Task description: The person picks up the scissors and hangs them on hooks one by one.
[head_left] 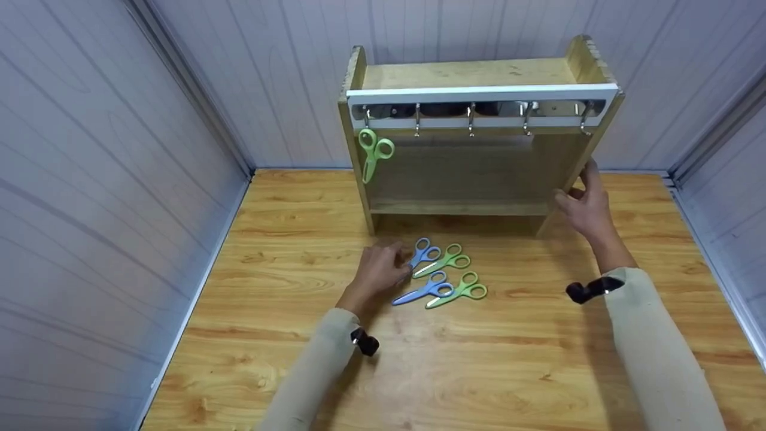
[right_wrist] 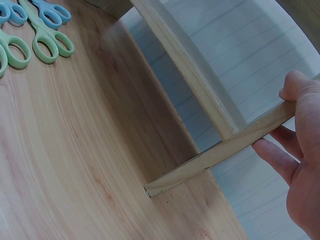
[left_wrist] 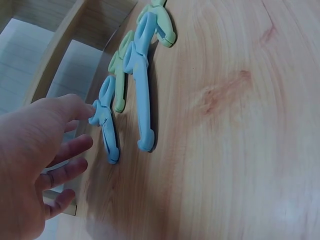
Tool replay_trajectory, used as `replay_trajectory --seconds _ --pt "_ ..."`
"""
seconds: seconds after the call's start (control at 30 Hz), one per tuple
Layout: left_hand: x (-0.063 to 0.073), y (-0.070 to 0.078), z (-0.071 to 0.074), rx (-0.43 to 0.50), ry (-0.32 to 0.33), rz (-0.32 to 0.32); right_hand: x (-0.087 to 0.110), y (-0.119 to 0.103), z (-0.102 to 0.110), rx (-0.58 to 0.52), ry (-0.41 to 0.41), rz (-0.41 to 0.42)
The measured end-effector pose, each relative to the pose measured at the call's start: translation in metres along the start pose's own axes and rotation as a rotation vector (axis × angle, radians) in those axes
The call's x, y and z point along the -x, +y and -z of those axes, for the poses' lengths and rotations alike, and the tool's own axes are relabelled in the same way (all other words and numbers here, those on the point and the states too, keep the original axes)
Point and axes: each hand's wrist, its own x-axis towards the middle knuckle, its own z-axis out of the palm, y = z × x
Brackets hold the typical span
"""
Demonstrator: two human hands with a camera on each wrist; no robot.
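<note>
My left hand (head_left: 380, 266) reaches over the table beside the farther blue scissors (head_left: 422, 255). In the left wrist view its thumb and index area comes right at the handle of those blue scissors (left_wrist: 106, 120), the other fingers loosely bent. A second pair of blue scissors (head_left: 426, 290) and two green ones (head_left: 444, 263) lie close together there. My right hand (head_left: 589, 209) grips the right side panel of a wooden rack (head_left: 461, 73); in the right wrist view thumb and fingers lie on either side of the panel (right_wrist: 220, 155). Green scissors (head_left: 371, 157) hang from the rack's leftmost hook.
Several metal hooks (head_left: 471, 120) line a white-framed strip (head_left: 479, 93) across the rack's front. The rack stands at the back of the wood-grain table (head_left: 491, 359). Pale panelled walls (head_left: 287, 84) enclose the back and both sides.
</note>
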Motion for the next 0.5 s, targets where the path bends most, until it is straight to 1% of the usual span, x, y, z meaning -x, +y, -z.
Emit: replay_trajectory --seconds 0.17,0.2,0.27,0.4,0.5 --pt "-0.004 -0.001 -0.002 -0.025 -0.001 -0.013 -0.001 0.0 0.001 0.011 0.01 0.001" --pt "-0.007 -0.007 -0.008 -0.014 0.014 -0.018 -0.001 0.0 0.001 0.011 0.013 0.002" --pt "-0.014 -0.021 -0.022 -0.021 0.026 -0.025 -0.002 0.0 0.0 -0.004 0.011 0.001" --pt "-0.023 -0.047 -0.048 -0.035 0.028 -0.032 -0.001 -0.001 -0.001 -0.021 0.003 0.009" --pt "-0.024 -0.048 -0.05 -0.053 -0.008 -0.024 0.0 -0.001 -0.001 -0.02 -0.003 0.001"
